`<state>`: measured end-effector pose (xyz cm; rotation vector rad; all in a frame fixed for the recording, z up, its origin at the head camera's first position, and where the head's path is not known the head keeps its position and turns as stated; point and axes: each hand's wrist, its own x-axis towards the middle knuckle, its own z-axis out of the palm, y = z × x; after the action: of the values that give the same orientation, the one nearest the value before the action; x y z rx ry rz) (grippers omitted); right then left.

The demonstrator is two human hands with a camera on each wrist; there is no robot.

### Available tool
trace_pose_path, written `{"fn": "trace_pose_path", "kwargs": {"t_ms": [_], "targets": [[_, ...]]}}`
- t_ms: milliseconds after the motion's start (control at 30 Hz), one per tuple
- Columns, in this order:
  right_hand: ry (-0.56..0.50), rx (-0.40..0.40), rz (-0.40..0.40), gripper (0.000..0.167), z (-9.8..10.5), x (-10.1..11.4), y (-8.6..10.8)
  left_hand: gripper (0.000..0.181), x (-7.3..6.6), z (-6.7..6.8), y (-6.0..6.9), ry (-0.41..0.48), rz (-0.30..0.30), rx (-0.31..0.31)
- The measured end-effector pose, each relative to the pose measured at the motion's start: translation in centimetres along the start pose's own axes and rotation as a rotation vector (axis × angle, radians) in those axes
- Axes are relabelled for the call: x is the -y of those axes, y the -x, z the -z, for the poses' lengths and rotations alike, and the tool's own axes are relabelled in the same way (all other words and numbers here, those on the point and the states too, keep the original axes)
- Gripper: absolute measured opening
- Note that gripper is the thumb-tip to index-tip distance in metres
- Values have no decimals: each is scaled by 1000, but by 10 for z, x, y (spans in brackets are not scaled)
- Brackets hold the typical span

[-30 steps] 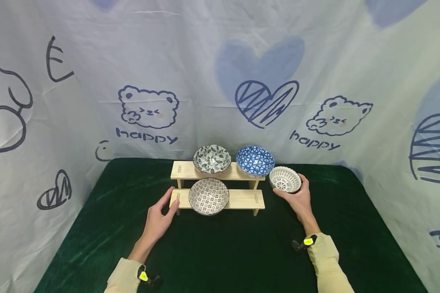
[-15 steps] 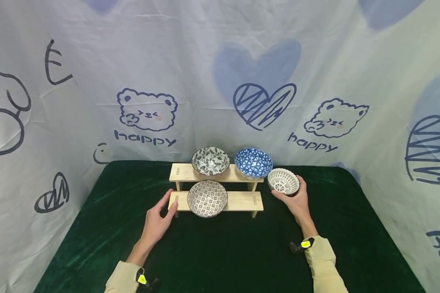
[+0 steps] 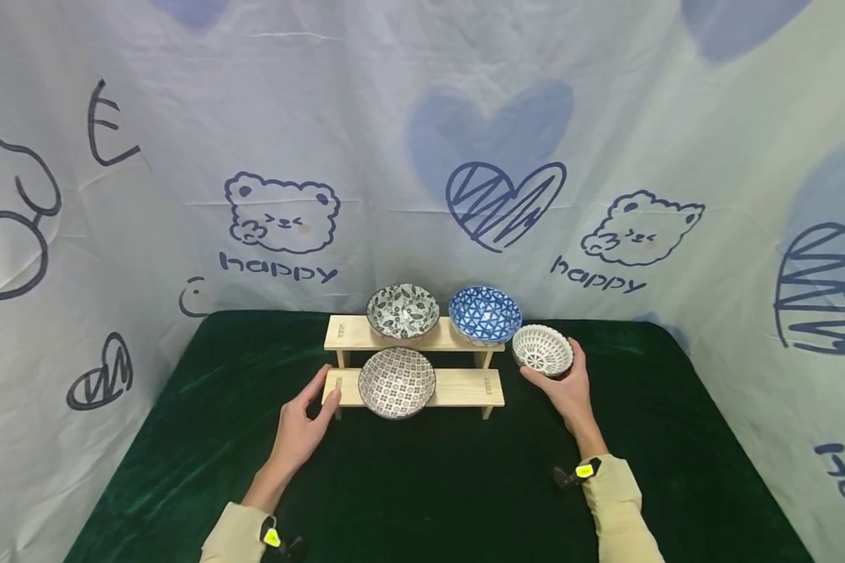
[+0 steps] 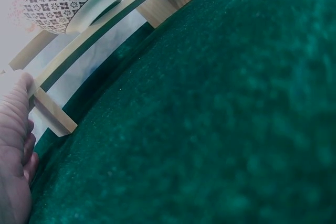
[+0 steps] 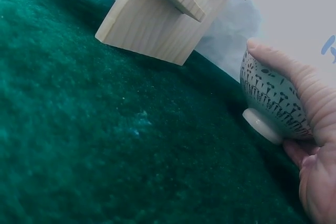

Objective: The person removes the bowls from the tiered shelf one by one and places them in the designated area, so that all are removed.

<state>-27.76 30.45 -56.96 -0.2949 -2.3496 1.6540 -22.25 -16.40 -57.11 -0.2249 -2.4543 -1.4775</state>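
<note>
My right hand (image 3: 566, 387) holds a small white bowl with a dark pattern (image 3: 543, 349) just right of a two-step wooden stand (image 3: 465, 386). Its thumb lies along the bowl's near side, and fingers show below the bowl (image 5: 275, 98) in the right wrist view. That bowl is tilted; whether its foot touches the cloth I cannot tell. My left hand (image 3: 301, 426) grips the left end of the lower step, thumb in front and fingers behind. A brown-and-white patterned bowl (image 3: 397, 383) sits on this step, left of its middle.
On the upper step stand a bowl with dark leaves (image 3: 403, 311) and a blue bowl with white triangles (image 3: 485, 315). Dark green velvet cloth (image 3: 422, 485) covers the table. A white printed curtain (image 3: 394, 117) hangs behind and at both sides.
The head view has shifted very slightly. Both hands, the bowls and the stand keep the same places relative to each other.
</note>
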Motion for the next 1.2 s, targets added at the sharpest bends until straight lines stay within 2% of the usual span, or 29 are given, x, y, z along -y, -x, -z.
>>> {"fn": "trace_pose_path", "kwargs": {"t_ms": [467,1200], "targets": [[7,-1,5,117,-1,-1,0,59,-3,1,0,7,-2,6],[30,-3,5,114,-3,-2,0,59,1,0,0,10,-8,4]]}}
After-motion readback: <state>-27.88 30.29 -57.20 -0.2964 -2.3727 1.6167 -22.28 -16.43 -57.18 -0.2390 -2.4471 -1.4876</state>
